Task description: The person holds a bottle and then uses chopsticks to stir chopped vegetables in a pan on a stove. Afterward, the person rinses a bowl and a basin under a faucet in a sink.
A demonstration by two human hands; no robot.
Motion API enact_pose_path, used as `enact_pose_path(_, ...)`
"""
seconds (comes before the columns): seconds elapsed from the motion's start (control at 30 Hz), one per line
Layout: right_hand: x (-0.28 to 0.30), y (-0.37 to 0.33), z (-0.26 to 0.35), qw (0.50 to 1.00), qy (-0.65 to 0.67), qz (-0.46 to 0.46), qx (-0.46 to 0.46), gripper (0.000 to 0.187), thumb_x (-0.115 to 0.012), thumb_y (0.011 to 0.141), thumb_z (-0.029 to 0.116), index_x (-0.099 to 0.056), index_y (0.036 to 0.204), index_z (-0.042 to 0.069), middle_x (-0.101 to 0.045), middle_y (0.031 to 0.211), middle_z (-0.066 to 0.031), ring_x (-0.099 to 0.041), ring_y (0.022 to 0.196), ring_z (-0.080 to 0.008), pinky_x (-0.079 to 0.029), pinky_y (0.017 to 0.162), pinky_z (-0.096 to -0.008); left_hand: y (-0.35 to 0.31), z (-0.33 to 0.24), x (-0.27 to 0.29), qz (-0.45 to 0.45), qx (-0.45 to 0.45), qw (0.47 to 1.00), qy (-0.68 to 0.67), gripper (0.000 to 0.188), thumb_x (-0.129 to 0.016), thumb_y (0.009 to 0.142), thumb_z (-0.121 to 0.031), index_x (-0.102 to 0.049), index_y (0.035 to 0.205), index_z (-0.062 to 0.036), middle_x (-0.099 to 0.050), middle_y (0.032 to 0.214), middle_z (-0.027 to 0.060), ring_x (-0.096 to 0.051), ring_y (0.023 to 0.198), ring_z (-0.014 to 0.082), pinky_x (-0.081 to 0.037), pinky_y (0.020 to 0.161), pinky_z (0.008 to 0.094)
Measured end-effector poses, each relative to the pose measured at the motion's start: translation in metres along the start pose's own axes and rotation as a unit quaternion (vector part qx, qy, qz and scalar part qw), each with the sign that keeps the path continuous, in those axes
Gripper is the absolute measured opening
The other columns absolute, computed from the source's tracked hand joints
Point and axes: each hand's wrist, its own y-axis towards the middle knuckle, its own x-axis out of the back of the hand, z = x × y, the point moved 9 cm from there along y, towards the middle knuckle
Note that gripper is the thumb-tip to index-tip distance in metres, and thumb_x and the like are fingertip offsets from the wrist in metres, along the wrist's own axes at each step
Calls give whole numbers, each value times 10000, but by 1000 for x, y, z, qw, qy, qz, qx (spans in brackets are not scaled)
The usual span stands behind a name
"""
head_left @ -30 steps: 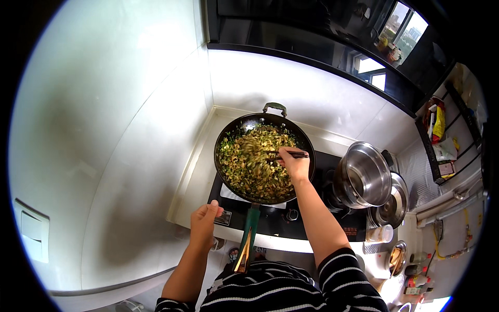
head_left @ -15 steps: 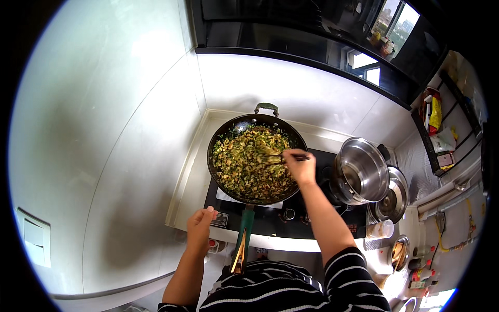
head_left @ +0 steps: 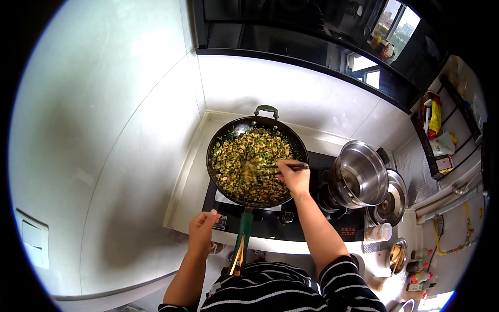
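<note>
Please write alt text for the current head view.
A person's right hand holds chopsticks in a wok of chopped green and brown food on a cooktop. The left hand hovers beside the wok's green handle; a steel pot stands at right.

- Bright wall [head_left: 104, 140]: glare toward eleven o'clock, soft shadow toward eight
- Overexposed patch at four o'clock
- Chopped vegetable mixture [head_left: 252, 161] motion-blurred
- Straight edges bowed by fisheye
</note>
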Motion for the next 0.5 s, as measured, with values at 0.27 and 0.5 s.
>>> enact_pose_path(0.27, -104, -1, 20, 985, -33, 47, 164, 142, -727, 828, 123, -737, 917, 12, -713, 793, -51, -652, 690, -99, -524, 628, -250, -2, -5, -6, 10, 2, 1000, 19, 240, -642, 914, -246, -648, 799, -34, -642, 793, 25, -554, 772, 93, -400, 786, 251)
enact_pose_path(0.5, -2, 69, -17, 977, -136, -63, 149, 141, -718, 791, 207, -741, 836, 76, -706, 726, -97, -675, 653, -155, -530, 631, -302, 0, -8, -6, 14, 3, 1000, 11, 234, -636, 921, -236, -651, 815, -28, -644, 798, 23, -556, 767, 83, -409, 763, 238)
